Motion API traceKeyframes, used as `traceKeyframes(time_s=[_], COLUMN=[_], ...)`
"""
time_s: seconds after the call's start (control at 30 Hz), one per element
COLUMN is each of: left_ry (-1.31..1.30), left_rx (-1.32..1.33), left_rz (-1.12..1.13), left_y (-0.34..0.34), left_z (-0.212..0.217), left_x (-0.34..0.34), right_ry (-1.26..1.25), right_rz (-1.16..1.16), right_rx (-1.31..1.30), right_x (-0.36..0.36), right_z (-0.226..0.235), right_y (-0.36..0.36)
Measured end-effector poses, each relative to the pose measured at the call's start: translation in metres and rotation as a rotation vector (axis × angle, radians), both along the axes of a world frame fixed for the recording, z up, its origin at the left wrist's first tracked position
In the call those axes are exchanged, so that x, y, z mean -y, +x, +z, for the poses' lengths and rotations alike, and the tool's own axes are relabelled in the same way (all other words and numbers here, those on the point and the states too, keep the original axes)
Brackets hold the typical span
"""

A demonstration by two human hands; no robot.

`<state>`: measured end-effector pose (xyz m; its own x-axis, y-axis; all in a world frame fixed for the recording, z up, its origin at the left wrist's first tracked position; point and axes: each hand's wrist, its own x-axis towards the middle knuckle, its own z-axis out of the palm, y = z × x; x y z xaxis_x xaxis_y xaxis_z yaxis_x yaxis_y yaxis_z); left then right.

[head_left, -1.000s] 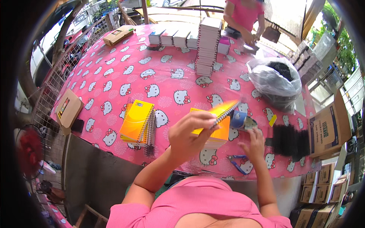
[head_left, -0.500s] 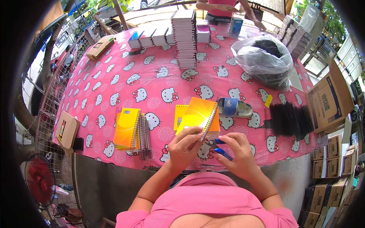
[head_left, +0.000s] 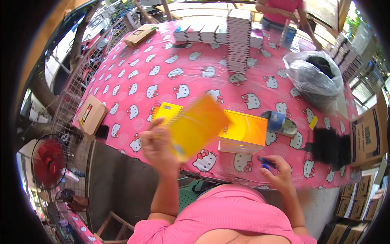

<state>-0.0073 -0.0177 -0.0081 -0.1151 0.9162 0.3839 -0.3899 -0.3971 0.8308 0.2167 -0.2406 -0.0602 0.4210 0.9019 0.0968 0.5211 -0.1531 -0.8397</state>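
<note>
My left hand (head_left: pixel 157 142) grips a yellow and orange spiral notebook (head_left: pixel 199 126) by its coil side, lifted over the table and smeared by motion. Behind it, partly hidden, lies the pile of coiled yellow notebooks (head_left: pixel 170 109). To the right is a stack of orange and yellow notebooks (head_left: pixel 243 127), squared up on the cloth. Low at the table's near edge, my right hand (head_left: pixel 279 175) is closed round blue-handled pliers (head_left: pixel 267 163), their jaws pointing toward the stack. Just right of the stack is an oblong grey thing with a blue band (head_left: pixel 279 122), like a slide sandal.
Black plastic coils (head_left: pixel 331 148) lie at right beside a cardboard box (head_left: pixel 369 132). Farther back stand a clear bag of black coils (head_left: pixel 315 81) and a tall notebook stack (head_left: pixel 237 40). A co-worker (head_left: pixel 280 12) stands across the pink table. Left is a flat carton (head_left: pixel 92 116).
My left hand has carried the notebook left, off the stack and toward the coiled pile. My right hand, with the pliers, has drawn away from the notebook. The whole view has turned left.
</note>
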Motion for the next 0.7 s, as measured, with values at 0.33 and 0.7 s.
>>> traceKeyframes(time_s=[0.33, 0.7], left_ry=[-0.114, 0.083], left_rx=[-0.307, -0.363], left_rz=[0.275, 0.388], left_y=[-0.082, -0.064], left_z=[-0.082, -0.111], left_x=[-0.055, -0.052], right_ry=[-0.059, -0.023], right_rz=[-0.288, -0.274], right_rx=[0.519, 0.545], right_x=[0.028, 0.034], right_z=[-0.094, -0.102], right_y=[0.024, 0.024])
